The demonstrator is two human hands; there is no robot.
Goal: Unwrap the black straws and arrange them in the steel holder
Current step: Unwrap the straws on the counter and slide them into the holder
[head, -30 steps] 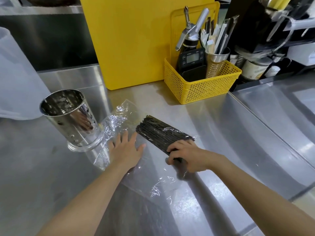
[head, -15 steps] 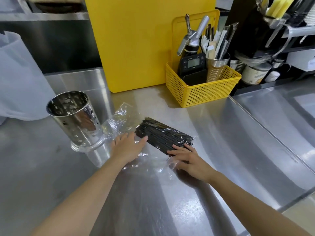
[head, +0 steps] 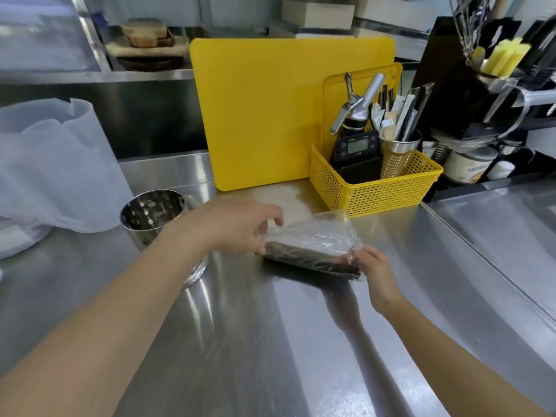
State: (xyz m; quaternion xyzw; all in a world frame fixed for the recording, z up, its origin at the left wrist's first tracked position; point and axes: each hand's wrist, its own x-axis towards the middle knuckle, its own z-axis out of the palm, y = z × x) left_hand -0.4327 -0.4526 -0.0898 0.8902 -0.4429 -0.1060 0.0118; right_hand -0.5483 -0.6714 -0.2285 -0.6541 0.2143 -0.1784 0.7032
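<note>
A bundle of black straws (head: 313,261) lies on the steel counter (head: 270,341), covered by a sheet of clear plastic wrap (head: 319,236). My left hand (head: 240,227) pinches the wrap at the bundle's left end, lifting it over the straws. My right hand (head: 373,266) grips the bundle's right end together with the wrap there. The perforated steel holder (head: 150,215) stands upright to the left, partly hidden behind my left forearm; nothing shows inside it.
A yellow cutting board (head: 270,115) leans against the back wall. A yellow basket (head: 376,191) with a timer, a dispenser and a utensil cup stands behind the bundle. A translucent plastic bag (head: 51,170) sits at far left. A counter seam (head: 487,254) runs on the right.
The head camera tilted up. My left hand left the counter and lifted the wrap over the straws. My right hand shifted to the bundle's right end and closed on it.
</note>
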